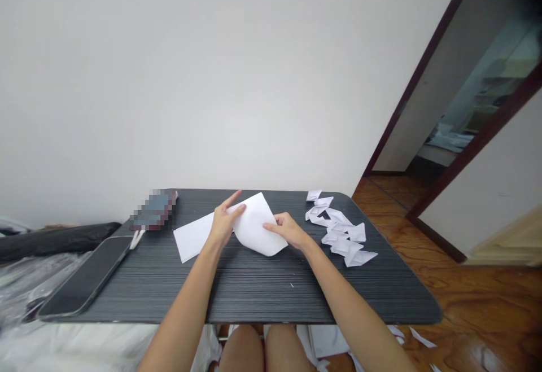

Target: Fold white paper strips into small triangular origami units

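A white sheet of paper (254, 231) lies partly curled up near the middle of the dark table (237, 293). My left hand (224, 219) pinches its upper left edge, index finger pointing up. My right hand (288, 230) grips the sheet's right edge between thumb and fingers. The paper bends upward between both hands, and its left part (192, 239) still rests flat on the table.
Several folded white paper pieces (341, 231) lie at the table's right. A black phone (87, 276) rests at the left edge, a blurred dark object (153, 209) behind it. Paper scraps (419, 338) lie on the wooden floor. A doorway (466, 112) opens at the right.
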{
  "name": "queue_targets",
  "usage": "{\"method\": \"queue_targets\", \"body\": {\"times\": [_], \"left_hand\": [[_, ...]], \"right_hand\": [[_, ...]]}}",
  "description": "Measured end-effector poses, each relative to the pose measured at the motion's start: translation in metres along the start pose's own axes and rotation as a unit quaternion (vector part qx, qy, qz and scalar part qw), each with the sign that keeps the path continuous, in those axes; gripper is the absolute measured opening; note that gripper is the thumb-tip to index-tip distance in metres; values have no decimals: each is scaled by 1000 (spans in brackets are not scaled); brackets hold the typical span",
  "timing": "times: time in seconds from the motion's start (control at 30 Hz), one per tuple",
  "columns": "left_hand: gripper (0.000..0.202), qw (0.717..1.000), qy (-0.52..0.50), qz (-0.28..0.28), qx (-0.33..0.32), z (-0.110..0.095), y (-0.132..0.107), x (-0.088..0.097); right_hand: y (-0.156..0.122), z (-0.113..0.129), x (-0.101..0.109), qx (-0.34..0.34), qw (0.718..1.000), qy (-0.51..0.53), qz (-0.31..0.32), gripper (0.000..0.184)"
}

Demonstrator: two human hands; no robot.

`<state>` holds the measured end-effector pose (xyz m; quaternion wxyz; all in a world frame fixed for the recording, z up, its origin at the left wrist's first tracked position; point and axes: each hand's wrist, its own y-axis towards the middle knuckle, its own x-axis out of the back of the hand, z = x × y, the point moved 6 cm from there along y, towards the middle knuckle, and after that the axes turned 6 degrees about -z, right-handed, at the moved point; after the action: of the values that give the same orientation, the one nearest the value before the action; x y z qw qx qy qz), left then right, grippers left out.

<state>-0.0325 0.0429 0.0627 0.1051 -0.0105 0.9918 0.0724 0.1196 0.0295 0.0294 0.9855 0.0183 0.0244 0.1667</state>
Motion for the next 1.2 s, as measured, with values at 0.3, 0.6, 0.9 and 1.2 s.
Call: {"method": "queue_targets", "body": {"times": [0.3,0.6,0.9,1.2], "left_hand": [[29,993,116,38,6,18,4,-7],[31,996,37,78,13,23,6,-8],[38,988,16,109,112,45,2,-19],[16,940,-196,111,257,55,-3,-30]], "right_hand": [[9,-5,29,29,978,142,-150,27],[8,5,41,69,990,68,-100,18],[6,13,42,135,984,-61,-95,23],[-11,48,31,208,976,53,-23,35]]}}
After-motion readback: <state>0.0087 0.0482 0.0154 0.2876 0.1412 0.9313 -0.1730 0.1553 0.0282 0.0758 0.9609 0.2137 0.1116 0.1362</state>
